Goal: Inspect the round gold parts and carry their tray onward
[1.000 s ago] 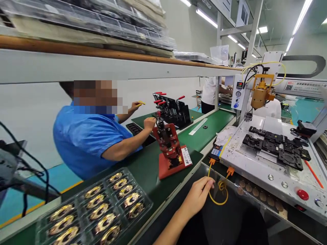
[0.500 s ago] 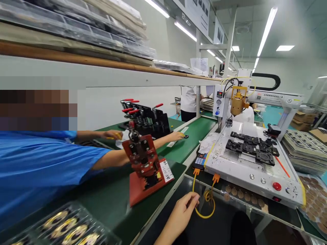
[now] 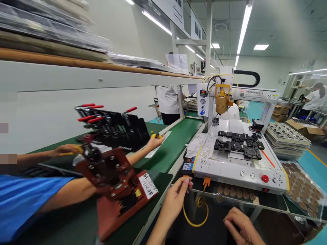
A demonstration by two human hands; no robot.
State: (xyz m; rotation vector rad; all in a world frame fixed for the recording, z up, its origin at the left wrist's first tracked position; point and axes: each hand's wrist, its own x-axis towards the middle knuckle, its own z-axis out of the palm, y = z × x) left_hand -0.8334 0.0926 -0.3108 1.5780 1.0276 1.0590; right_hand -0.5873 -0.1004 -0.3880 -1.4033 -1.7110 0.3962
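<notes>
My left hand (image 3: pixel 176 192) is at the end of the yellow cable (image 3: pixel 195 224), its thumb and fingertips together near the table edge; whatever lies between them is too small to make out. To its right, my right hand (image 3: pixel 241 224) hangs low before the machine's front, fingers bent and a gap between thumb and fingers, with nothing visible in it. The white desktop machine (image 3: pixel 230 170) stands ahead, black fixtures (image 3: pixel 237 144) on its bed. A keypad (image 3: pixel 188 164) lies at its left side, close beyond my left hand.
At left, a co-worker's blue sleeve (image 3: pixel 30 200) and hands reach around a red clamp fixture (image 3: pixel 114 183). Black fixtures with red handles (image 3: pixel 117 129) stand behind. Stacked trays (image 3: pixel 287 139) and a sheet of brown discs (image 3: pixel 304 190) lie right of the machine.
The view has turned right. My right hand has come into view at the lower right. My left hand has risen toward the keypad. The co-worker's far hand has pulled back from the belt.
</notes>
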